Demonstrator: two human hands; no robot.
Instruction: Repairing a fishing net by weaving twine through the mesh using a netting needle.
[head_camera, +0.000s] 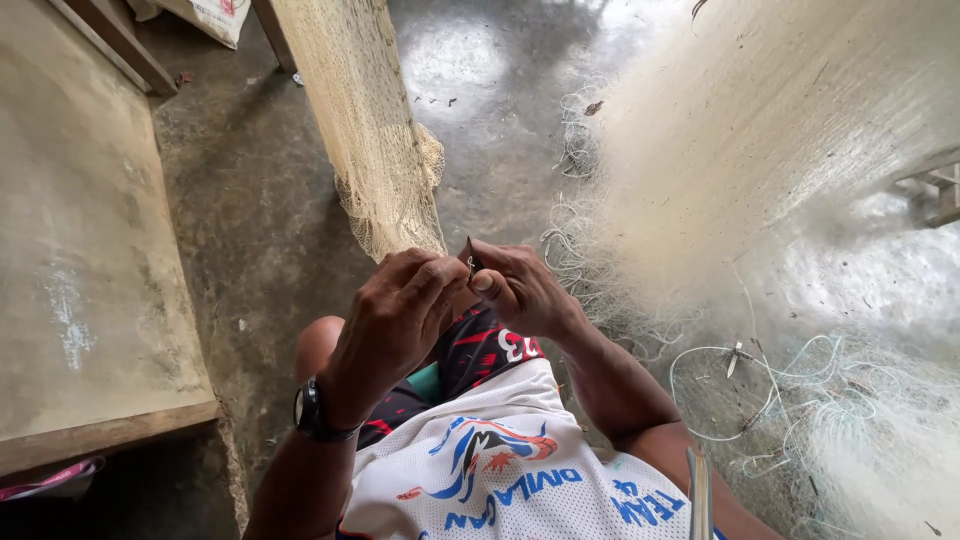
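Note:
My left hand (395, 315), with a black watch (312, 412) on its wrist, pinches the lower edge of a cream fishing net (365, 120) that hangs stretched in front of me. My right hand (520, 290) meets it at the same spot and grips a thin dark tool (470, 255) between thumb and fingers. Both hands touch over my lap. The tool's shape is mostly hidden by the fingers.
A large heap of fine white net (760, 170) covers the wet concrete floor at right, with loose pale cords (770, 400) trailing from it. A wooden bench or table top (80, 250) runs along the left. My knee (318, 340) and white jersey (500, 470) fill the bottom.

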